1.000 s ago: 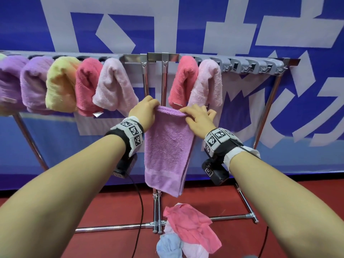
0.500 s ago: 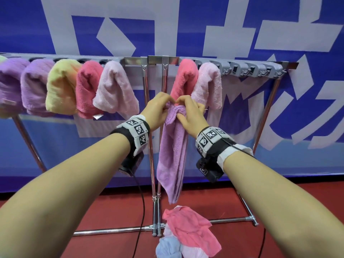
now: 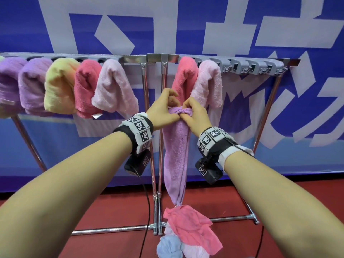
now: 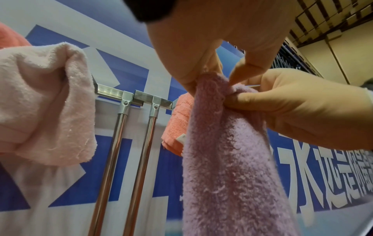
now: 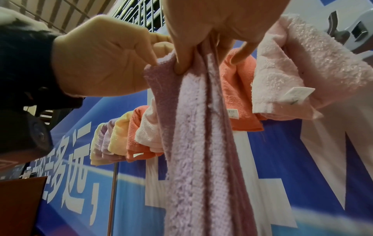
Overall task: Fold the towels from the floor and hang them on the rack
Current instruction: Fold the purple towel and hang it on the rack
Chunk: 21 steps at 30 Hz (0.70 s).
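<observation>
A purple towel [image 3: 176,155] [image 4: 232,159] [image 5: 197,151] hangs folded into a narrow strip in front of the metal rack [image 3: 134,58]. My left hand [image 3: 164,110] [image 4: 201,63] pinches its top left part. My right hand [image 3: 195,116] [image 5: 201,39] pinches the top right part, thumb pressed into the fold. Both hands meet just below the rack's top bar, in front of a coral towel [image 3: 184,77] and a pale pink towel [image 3: 208,82] that hang there. More crumpled towels [image 3: 189,233] lie on the red floor below.
Several folded towels, purple, yellow, coral and pink [image 3: 61,86], fill the rack's left half. Grey clips [image 3: 256,67] line the bare right end of the bar. Two upright poles [image 3: 156,164] stand at the centre. A blue and white banner [image 3: 242,25] hangs behind.
The towel was held spread wide; both hands came together and gathered its top into a narrow bunch, raised a little towards the bar.
</observation>
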### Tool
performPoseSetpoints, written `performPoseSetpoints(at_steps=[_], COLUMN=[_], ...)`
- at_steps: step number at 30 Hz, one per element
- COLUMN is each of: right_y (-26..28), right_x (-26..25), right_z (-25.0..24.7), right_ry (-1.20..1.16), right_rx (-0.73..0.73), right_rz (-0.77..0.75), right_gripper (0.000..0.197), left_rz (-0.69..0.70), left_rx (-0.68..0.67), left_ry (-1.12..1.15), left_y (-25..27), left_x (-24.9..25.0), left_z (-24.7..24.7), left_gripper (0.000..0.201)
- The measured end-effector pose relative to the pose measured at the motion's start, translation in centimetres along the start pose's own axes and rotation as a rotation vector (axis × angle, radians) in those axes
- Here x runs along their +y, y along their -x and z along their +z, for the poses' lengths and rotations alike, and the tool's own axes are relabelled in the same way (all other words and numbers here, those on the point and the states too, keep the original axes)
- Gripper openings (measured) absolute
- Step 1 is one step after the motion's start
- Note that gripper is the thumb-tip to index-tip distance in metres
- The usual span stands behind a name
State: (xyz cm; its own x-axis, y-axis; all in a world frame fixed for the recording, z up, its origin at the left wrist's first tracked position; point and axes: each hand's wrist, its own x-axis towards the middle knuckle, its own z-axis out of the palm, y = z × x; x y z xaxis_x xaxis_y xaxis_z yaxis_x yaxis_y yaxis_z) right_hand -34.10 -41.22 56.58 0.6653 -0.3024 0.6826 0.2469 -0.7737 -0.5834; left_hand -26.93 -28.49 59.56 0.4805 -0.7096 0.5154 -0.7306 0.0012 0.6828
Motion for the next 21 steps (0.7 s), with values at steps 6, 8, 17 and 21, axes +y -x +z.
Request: performPoseSetpoints(at_steps=[6, 8, 17, 21], right_y=[0.0, -0.1, 0.6, 0.9], right_x=[-0.2, -0.4, 1.0, 0.7], right_z=[-0.3, -0.4, -1.4, -1.6], right_ry=[-0.067, -0.062, 0.115, 0.077], right_rx=[0.042, 0.015, -0.149, -0.246], right_rz=[0.064, 0.095, 0.105, 0.149], right_gripper=[0.021, 0.019, 0.017, 0.040], left_rz=[-0.038, -0.060, -0.108, -0.122], left_rx=[-0.041, 0.005, 0.047, 0.065], left_ry=[-0.338, -0.405, -0.417, -0.405], left_y=[0.5, 0.5, 0.9, 1.2], left_x=[-1.6, -2.0, -2.0, -1.9], left_z=[0.0, 0.0, 0.4, 0.3], left_gripper=[0.039, 0.024, 0.021, 0.023])
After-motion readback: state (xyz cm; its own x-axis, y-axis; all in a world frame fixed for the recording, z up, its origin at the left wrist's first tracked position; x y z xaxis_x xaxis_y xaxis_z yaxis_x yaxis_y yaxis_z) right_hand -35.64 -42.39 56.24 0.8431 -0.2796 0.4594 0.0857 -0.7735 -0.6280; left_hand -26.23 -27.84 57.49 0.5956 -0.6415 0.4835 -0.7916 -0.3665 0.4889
